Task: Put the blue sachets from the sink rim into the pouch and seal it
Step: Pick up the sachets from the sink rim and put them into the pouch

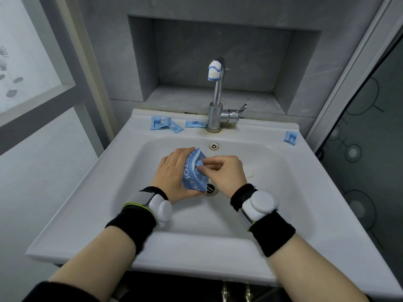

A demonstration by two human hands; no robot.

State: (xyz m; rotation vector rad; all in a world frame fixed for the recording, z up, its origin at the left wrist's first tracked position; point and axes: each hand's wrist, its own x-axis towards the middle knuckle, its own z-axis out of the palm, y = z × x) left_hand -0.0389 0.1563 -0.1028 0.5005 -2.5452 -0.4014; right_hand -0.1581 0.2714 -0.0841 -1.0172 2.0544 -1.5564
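L hand gripped blue pouch over basin; R hand pinched its top edge. Several sachets lay on sink rim.

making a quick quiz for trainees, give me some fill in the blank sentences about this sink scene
1. The left hand grips the pouch, which is coloured ___.
2. The lone sachet lies on the sink rim to the ___ of the faucet.
3. The right hand pinches at the pouch's upper part, while the pouch's lower end overlaps the basin's ___ in this view.

Missing words: blue; right; drain
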